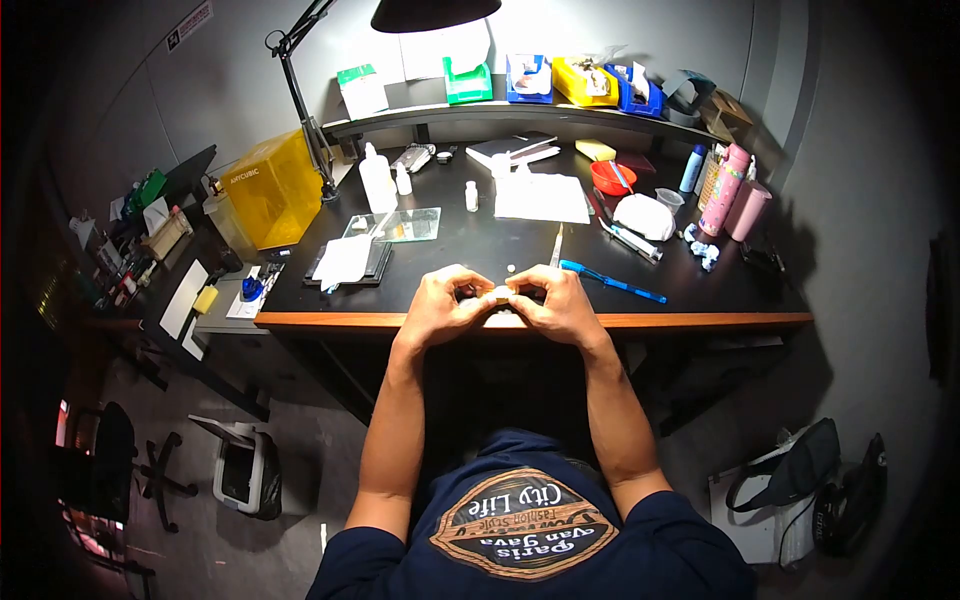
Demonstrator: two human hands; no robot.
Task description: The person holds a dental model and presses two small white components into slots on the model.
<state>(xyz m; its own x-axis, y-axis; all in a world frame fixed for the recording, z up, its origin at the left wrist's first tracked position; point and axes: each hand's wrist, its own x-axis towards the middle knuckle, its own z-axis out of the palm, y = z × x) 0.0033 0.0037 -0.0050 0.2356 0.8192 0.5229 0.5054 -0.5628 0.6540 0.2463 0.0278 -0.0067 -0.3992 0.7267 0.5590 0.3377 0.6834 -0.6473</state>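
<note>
Left hand (442, 303) and right hand (556, 303) together, both pinching small white piece (499, 294) at near desk (640, 322) edge, blue pen (612, 282) just right

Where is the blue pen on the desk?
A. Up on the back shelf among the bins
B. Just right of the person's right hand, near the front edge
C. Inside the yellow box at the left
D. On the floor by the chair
B: the blue pen lies flat on the dark desk, just right of the right hand, which meets the left hand over a small pale piece.
</note>
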